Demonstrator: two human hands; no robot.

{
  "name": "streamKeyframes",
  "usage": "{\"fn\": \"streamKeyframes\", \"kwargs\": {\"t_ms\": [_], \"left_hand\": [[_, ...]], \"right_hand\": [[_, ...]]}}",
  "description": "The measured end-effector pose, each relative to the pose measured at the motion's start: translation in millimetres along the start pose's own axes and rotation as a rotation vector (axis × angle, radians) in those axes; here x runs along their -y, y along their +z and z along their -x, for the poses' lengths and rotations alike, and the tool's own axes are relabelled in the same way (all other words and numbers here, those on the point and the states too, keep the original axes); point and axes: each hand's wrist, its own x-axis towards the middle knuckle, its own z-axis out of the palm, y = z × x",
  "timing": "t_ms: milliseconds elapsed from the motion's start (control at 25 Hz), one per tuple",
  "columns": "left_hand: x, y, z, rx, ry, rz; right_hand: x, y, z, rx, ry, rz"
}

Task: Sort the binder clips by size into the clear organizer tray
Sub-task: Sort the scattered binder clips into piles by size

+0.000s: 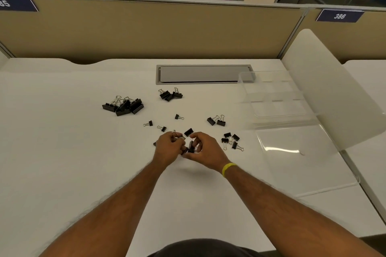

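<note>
- The small clips (191,147) sit bunched between both hands, near the middle of the desk (62,152); the big clips (123,104) lie heaped far left.
- The organizer tray (271,98) stands right, well apart, with no clips showing inside.
- Risk: wire handles snag, so a lifted clip may drag others and mix sizes.
- The left hand (168,145) and right hand (201,148) meet, fingers curled, pinching small clips.

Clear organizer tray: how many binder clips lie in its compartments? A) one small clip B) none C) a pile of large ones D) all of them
B: the clear organizer tray holds nothing; the binder clips lie on the desk or in the left hand and right hand.
</note>
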Motion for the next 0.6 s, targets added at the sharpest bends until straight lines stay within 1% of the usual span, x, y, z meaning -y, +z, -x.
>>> {"fn": "streamKeyframes", "kwargs": {"t_ms": [120,240,360,440,520,600], "left_hand": [[6.3,-26.0,-7.9,-0.078,-0.029,-0.003],[10.2,-44.2,-13.5,-0.082,-0.037,-0.012],[10.0,-50.1,-13.6,-0.051,-0.050,0.017],[9.0,-50.0,-13.9,-0.042,-0.069,0.045],[8.3,-50.5,-15.6,-0.049,-0.082,0.077],[8.5,-52.6,-19.3,-0.050,-0.087,0.127]], "right_hand": [[-12.8,-4.6,-10.9,0.100,0.021,0.351],[-13.0,-3.6,-23.5,0.145,-0.004,0.535],[-10.3,-0.7,-32.1,0.202,-0.040,0.606],[-10.6,-0.6,-33.4,0.197,-0.062,0.618],[-11.6,-4.9,-31.0,0.172,-0.079,0.589],[-11.9,-10.6,-27.1,0.120,-0.082,0.467]]}}
